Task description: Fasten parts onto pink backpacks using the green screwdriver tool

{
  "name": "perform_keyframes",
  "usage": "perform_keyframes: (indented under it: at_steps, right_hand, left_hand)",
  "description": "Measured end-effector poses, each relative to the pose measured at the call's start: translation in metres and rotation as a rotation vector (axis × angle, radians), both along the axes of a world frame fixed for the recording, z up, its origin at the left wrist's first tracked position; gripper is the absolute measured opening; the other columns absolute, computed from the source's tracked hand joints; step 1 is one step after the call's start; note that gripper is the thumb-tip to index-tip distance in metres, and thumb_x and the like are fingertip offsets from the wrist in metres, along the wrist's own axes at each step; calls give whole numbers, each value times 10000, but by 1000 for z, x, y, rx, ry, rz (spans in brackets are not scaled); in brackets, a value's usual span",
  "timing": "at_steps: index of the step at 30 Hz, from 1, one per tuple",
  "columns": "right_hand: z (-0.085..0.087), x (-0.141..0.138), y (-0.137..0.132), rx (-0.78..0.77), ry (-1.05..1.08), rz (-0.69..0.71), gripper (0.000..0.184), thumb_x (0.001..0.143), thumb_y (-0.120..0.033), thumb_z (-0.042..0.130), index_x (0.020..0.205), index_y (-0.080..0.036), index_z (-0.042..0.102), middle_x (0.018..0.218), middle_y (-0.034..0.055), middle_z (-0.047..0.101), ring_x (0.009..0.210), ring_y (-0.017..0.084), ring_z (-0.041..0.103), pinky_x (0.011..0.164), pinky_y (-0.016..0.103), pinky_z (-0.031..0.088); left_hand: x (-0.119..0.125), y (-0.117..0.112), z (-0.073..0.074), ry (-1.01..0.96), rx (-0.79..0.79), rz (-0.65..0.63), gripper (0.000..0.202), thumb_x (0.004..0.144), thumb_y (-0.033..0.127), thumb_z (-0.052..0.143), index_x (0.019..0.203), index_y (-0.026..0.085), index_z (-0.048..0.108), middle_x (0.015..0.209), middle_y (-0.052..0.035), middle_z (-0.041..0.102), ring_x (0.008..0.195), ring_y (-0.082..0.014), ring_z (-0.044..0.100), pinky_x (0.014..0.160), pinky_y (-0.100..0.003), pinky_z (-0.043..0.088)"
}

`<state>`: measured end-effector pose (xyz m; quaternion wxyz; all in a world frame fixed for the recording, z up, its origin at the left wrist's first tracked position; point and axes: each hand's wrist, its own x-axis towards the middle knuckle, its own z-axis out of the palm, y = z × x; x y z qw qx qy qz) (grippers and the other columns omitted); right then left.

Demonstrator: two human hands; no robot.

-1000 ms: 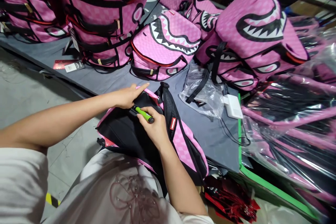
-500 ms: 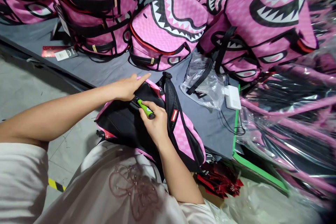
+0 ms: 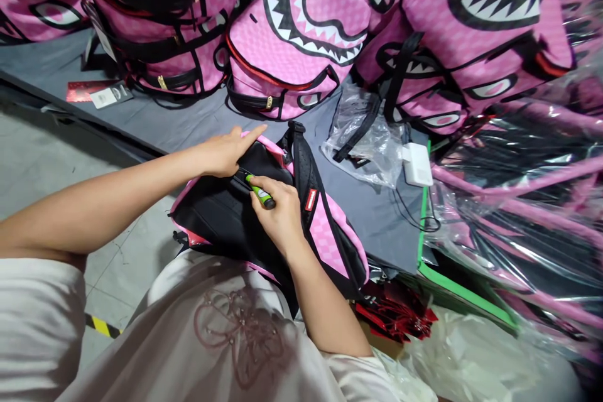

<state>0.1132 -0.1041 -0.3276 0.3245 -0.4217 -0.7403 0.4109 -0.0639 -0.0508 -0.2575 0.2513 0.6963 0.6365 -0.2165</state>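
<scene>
A pink and black backpack (image 3: 221, 213) lies with its black padded back up, across my lap and the table edge. My left hand (image 3: 223, 151) is closed at its upper edge, index finger stretched out along the pink trim; the other fingers are partly hidden. In my right hand (image 3: 281, 210) is a tool with a green and black handle (image 3: 260, 192). Its dark front end points toward my left hand, over the black panel, and its tip is hard to make out. Beside my right hand runs a black shoulder strap (image 3: 305, 166) with a red label.
Pink shark-mouth backpacks (image 3: 296, 44) stand along the back of the grey-covered table (image 3: 381, 226). A clear plastic bag (image 3: 367, 138) and a white adapter (image 3: 417, 164) with a cable lie at right. Plastic-wrapped bags (image 3: 527, 213) fill the far right. Red tags (image 3: 400, 317) sit below the table.
Both hands and the backpack keep nearly the same place. The green handle has tilted slightly in my right hand. The whole view has shifted a little.
</scene>
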Motion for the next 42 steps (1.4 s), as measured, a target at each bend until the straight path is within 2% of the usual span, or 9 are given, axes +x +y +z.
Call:
perform_keyframes:
  at_steps: [4, 9, 13, 19, 26, 30, 34, 38, 42]
  right_hand:
    - [-1, 2, 3, -65, 89, 68, 243, 843, -139, 629, 1033, -251, 729, 1107, 15, 773, 1011, 200, 727, 951, 345, 553]
    - [-1, 4, 3, -31, 36, -7, 216, 844, -161, 641, 1015, -253, 735, 1102, 25, 776, 1005, 222, 728, 967, 377, 538]
    - [-4, 3, 4, -109, 108, 55, 204, 852, -185, 647, 1021, -255, 737, 1053, 12, 784, 931, 201, 739, 901, 336, 560]
    - [-6, 5, 8, -118, 106, 52, 209, 847, -179, 655, 1023, -257, 737, 1067, 7, 782, 952, 197, 733, 927, 334, 546]
    - [2, 4, 7, -53, 13, 66, 211, 877, -192, 636, 1051, -270, 725, 1091, 1, 777, 984, 200, 718, 941, 348, 523]
    - [7, 3, 2, -1, -172, -26, 179, 874, -216, 652, 1030, -258, 729, 1054, 33, 780, 1014, 246, 702, 975, 424, 478]
    - [4, 1, 0, -22, -65, 5, 193, 869, -198, 658, 1039, -264, 723, 1074, 13, 778, 999, 213, 705, 959, 387, 486]
    - [-2, 0, -1, 6, -32, -65, 187, 866, -194, 664, 1032, -254, 727, 1078, 18, 777, 1000, 217, 703, 958, 390, 487]
    - [-4, -1, 0, -55, 22, -4, 182, 861, -184, 672, 1020, -258, 722, 1050, 2, 783, 962, 197, 717, 924, 351, 518]
  left_hand:
    - [0, 1, -1, 16, 1, -13, 1047, 832, 241, 590, 1581, 363, -132, 1411, -134, 420, 1143, -286, 631, 884, -339, 514]
    - [0, 3, -5, 29, -3, -33, 1056, 822, 230, 601, 1582, 354, -122, 1449, -154, 387, 1144, -304, 636, 877, -350, 520]
    - [-1, 3, -6, 39, 17, -46, 1027, 841, 241, 586, 1581, 344, -119, 1448, -148, 390, 1166, -297, 628, 900, -343, 513]
    - [-1, 3, -7, 49, 21, -60, 1024, 851, 253, 575, 1576, 345, -142, 1445, -150, 384, 1147, -307, 640, 892, -349, 515]
    - [-2, 4, -8, 35, 16, -47, 1046, 841, 275, 588, 1570, 374, -155, 1431, -137, 395, 1147, -319, 635, 894, -356, 514]
    - [-3, 4, -10, 38, 21, -39, 1055, 842, 278, 592, 1566, 388, -167, 1439, -136, 392, 1165, -324, 627, 902, -358, 511]
    - [-4, 4, -10, 22, 24, -52, 1035, 851, 280, 578, 1573, 372, -157, 1453, -141, 375, 1180, -324, 621, 915, -360, 507]
    - [-3, 3, -7, 31, 23, -61, 1028, 855, 256, 572, 1574, 362, -154, 1460, -141, 370, 1170, -304, 629, 908, -344, 510]
    - [0, 2, -4, 37, 24, -55, 994, 860, 232, 559, 1586, 330, -113, 1443, -157, 387, 1178, -306, 624, 896, -343, 513]
